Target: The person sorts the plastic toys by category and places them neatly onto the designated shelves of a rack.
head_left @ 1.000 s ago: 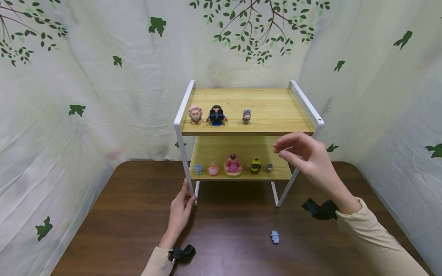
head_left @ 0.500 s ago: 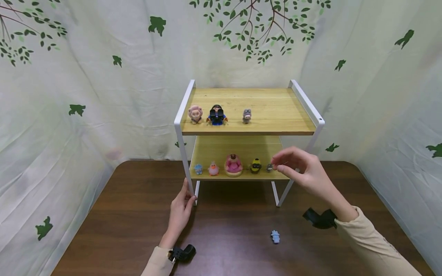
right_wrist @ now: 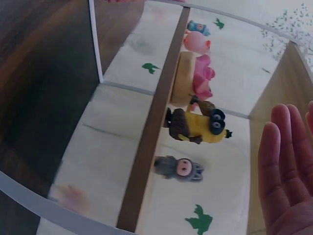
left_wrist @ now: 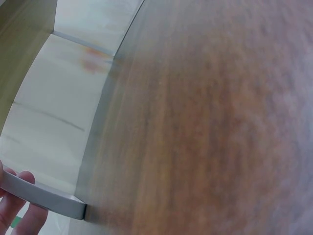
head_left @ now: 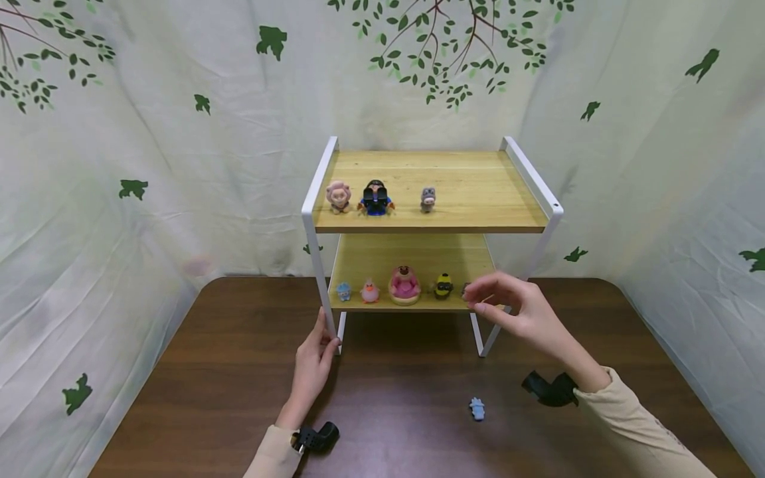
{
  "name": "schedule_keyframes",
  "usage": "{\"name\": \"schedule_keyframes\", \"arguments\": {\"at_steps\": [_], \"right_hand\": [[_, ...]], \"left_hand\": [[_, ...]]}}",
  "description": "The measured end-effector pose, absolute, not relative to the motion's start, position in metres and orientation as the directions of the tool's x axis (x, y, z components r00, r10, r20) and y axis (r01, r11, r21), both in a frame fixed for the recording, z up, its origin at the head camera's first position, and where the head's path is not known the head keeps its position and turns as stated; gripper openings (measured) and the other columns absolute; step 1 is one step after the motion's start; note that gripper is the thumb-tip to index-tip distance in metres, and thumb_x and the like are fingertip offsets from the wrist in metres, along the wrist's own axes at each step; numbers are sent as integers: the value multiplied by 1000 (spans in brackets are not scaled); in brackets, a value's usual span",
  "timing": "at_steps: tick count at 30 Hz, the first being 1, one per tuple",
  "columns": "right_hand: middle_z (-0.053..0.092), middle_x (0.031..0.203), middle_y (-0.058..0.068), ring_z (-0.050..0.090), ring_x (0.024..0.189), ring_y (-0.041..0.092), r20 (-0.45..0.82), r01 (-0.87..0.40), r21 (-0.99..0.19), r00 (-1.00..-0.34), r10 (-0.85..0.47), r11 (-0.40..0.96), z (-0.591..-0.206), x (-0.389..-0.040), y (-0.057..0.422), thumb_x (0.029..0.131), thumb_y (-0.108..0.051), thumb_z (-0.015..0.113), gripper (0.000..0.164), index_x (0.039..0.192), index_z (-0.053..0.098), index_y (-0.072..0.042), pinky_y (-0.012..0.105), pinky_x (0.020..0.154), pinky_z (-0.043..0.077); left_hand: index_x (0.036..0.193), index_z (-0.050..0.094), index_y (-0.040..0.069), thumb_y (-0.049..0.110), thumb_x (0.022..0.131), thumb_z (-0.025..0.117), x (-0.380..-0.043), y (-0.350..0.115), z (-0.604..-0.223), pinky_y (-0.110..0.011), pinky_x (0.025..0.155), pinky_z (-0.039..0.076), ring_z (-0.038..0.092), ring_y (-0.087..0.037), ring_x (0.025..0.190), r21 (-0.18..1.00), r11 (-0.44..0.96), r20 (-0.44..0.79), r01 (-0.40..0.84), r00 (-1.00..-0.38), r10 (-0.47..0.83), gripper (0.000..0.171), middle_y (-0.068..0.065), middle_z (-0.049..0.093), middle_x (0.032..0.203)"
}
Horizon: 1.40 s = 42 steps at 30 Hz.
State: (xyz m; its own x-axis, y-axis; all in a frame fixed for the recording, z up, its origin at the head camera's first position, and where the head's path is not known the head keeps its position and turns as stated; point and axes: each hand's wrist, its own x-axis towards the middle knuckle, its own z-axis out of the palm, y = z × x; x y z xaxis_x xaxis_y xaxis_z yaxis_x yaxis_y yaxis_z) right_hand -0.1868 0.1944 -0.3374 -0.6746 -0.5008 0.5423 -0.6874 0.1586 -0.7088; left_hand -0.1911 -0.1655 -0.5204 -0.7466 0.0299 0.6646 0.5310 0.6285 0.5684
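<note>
My left hand holds the lower front leg of a white-framed two-tier shelf, with fingers about the metal bar in the left wrist view. Over by the lower board's right end, my right hand has its fingers extended and loosely bent, with nothing held. A small grey figurine stands near it, mostly hidden behind the fingertips in the head view but apart from them in the right wrist view. Beside it are a yellow minion figurine, a pink bear, a pink duck and a blue figurine.
A pink figurine, a dark-and-blue figure with binoculars and a grey figurine stand on the upper board. One light-blue figurine lies on the brown table. White leaf-printed cloth surrounds the table.
My right hand has come down and slightly left from the upper board's right edge to the grey figurine on the lower board. My left hand has stayed on the leg.
</note>
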Motion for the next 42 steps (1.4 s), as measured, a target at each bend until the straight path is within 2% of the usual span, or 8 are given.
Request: {"name": "schedule_keyframes", "arguments": {"at_steps": [4,12,20,29,34,42], "right_hand": [[65,99,15,64,88,19,551,-696,-704,-662,-508,143,-342,-186,194,84,14,63,31,111,63,0,26,75,54],[65,101,11,63,90,19,539,-699,-700,-653,-532,148,-357,-186,196,82,15,64,34,112,62,-2,25,75,53],[64,106,6,62,88,22,493,-668,-729,-665,-561,152,-373,-184,200,88,5,64,28,115,62,-4,28,73,54],[64,103,3,62,81,21,425,-622,-762,-692,-583,182,-392,-181,203,88,7,62,29,115,62,-5,28,68,54],[64,104,3,61,84,20,390,-588,-788,-706,-591,182,-401,-180,205,89,5,62,26,113,62,-4,31,68,54],[64,102,1,60,86,18,397,-611,-768,-689,-606,191,-415,-179,207,88,5,63,28,114,62,-6,30,70,53]], "left_hand": [[148,25,3,-7,83,69,-192,-165,-521,-36,62,56,60,-18,68,572,629,660,526,-751,28,79,-7,55,78],[154,19,18,-10,82,67,-192,-165,-522,-30,60,55,62,-18,67,578,608,673,545,-740,24,90,-8,57,78],[152,22,12,-9,83,67,-191,-165,-521,-33,60,56,62,-18,68,580,606,672,545,-740,23,85,-7,57,78],[151,23,9,-8,83,67,-191,-165,-521,-34,59,56,62,-17,68,582,608,664,539,-747,27,82,-7,57,78],[149,24,6,-8,84,67,-191,-164,-521,-34,59,56,62,-18,68,585,611,659,534,-752,27,80,-7,57,78],[149,24,6,-8,84,67,-191,-164,-521,-34,59,56,62,-18,67,585,608,661,536,-750,26,80,-7,57,78]]}}
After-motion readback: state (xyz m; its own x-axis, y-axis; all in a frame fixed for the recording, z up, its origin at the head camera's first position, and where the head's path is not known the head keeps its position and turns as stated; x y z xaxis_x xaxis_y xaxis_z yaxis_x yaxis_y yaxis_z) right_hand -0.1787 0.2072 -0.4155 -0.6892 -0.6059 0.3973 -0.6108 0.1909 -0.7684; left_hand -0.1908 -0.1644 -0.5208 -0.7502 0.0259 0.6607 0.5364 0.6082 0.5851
